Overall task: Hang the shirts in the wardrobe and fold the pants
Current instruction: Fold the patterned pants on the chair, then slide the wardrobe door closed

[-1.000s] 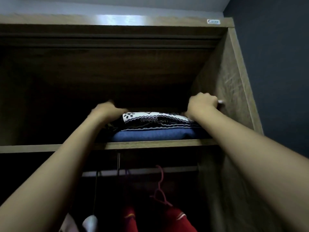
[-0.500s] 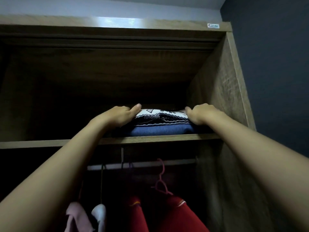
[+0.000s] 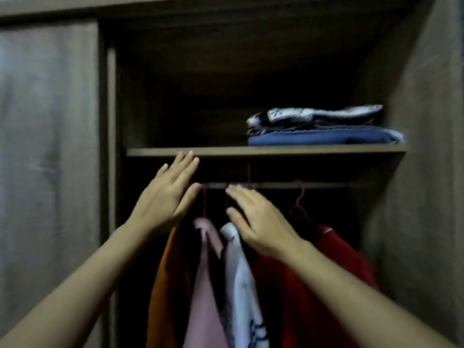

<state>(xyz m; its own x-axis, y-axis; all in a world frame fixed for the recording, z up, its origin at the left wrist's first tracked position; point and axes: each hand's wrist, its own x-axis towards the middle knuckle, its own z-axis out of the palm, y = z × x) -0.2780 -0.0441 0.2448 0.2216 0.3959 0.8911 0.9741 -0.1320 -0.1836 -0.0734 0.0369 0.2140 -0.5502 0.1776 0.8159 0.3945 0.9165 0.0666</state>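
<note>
Both hands are raised in front of the open wardrobe, empty and with fingers spread. The left hand is held palm forward just below the front edge of the shelf, its fingertips reaching up to that edge; whether they touch it cannot be told. The right hand is just right of it and a little lower, fingers pointing up and left toward the rail, in front of the hanging clothes and gripping nothing. On the right part of the shelf, against the wardrobe's right wall, lie 2 folded pieces in a stack: blue pants at the bottom and a black-and-white patterned garment on top. The left part of the shelf is dark. Under the shelf, 4 shirts hang from the rail side by side: an orange shirt farthest left, a pink shirt next, a white shirt with dark markings, then a red shirt on the right. A pink hanger hooks over the rail above the red shirt. A closed wooden door fills the left of the view. The picture is dim and slightly blurred.
</note>
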